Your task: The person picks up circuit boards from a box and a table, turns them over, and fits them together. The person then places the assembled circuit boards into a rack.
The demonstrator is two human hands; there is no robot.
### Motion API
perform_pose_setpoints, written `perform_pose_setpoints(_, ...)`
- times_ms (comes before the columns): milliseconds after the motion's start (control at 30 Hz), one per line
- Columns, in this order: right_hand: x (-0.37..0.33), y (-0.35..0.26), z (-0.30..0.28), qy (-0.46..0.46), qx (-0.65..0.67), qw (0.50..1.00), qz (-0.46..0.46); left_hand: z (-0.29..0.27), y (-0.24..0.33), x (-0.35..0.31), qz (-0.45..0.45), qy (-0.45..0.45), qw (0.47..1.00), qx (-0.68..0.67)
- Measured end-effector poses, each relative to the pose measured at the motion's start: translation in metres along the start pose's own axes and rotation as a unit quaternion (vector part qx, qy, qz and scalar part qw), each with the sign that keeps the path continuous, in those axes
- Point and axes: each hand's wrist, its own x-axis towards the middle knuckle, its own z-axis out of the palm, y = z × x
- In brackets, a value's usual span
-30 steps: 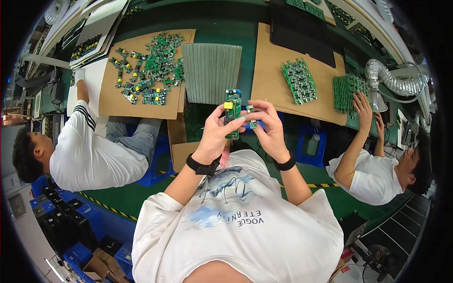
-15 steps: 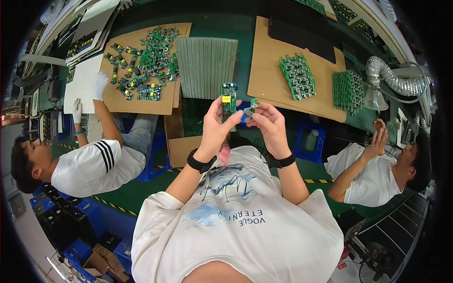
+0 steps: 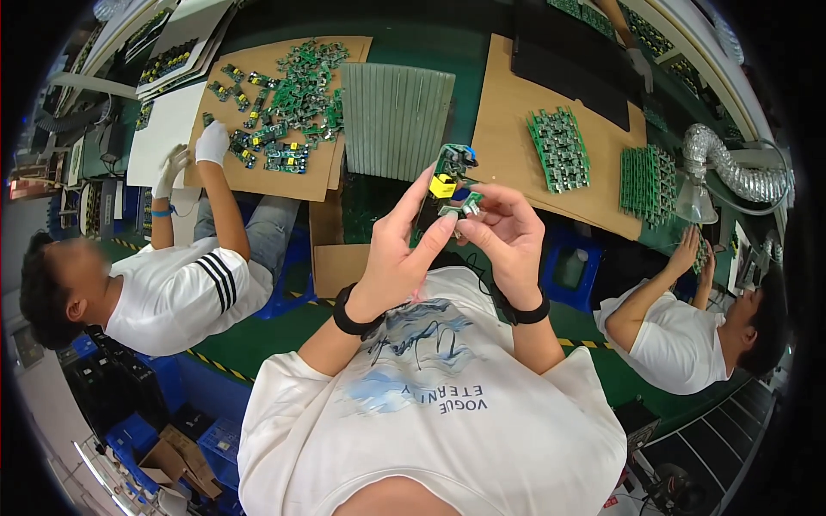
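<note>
On the green table (image 3: 413, 39) a ribbed grey panel (image 3: 397, 120) lies between cardboard sheets (image 3: 508, 163), and on its near side the left hand (image 3: 403, 245) has its grip closed on a circuit board (image 3: 449, 167) with a yellow component (image 3: 442, 187), while the right hand (image 3: 509, 236) pinches a small green board (image 3: 471, 205) just beside it.

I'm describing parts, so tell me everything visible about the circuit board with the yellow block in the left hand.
The circuit board is narrow, green and rigid-looking, crowded with dark components, a boxy yellow block and a blue part at its far end. It is tilted, held up short of the grey ribbed panel by the left hand, which hides its lower part. The right hand holds a small green board close by; whether the two boards touch is unclear.
</note>
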Motion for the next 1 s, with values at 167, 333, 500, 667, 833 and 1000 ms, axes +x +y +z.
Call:
perform_pose_setpoints(167,-0.002,0.004,-0.001,0.030,0.013,0.999,-0.033,0.000,0.015,0.002,0.026,-0.022,0.989,0.142)
perform_pose_setpoints(333,-0.004,0.005,-0.008,0.020,-0.009,0.998,-0.057,0.006,0.015,0.001,0.030,-0.012,0.991,0.127)
perform_pose_setpoints(500,-0.006,0.004,-0.007,0.028,-0.016,0.997,-0.065,0.005,0.021,0.000,-0.015,-0.022,0.995,0.101)
perform_pose_setpoints(667,-0.008,0.004,-0.006,0.032,-0.008,0.998,-0.050,0.006,0.022,-0.001,-0.030,-0.020,0.995,0.095)
perform_pose_setpoints(833,-0.007,0.005,-0.008,0.032,-0.002,0.998,-0.049,0.007,0.020,-0.002,0.000,-0.010,0.996,0.087)
perform_pose_setpoints(1000,-0.007,0.008,-0.010,0.038,0.021,0.999,-0.024,0.006,0.021,-0.002,-0.005,-0.009,0.994,0.109)
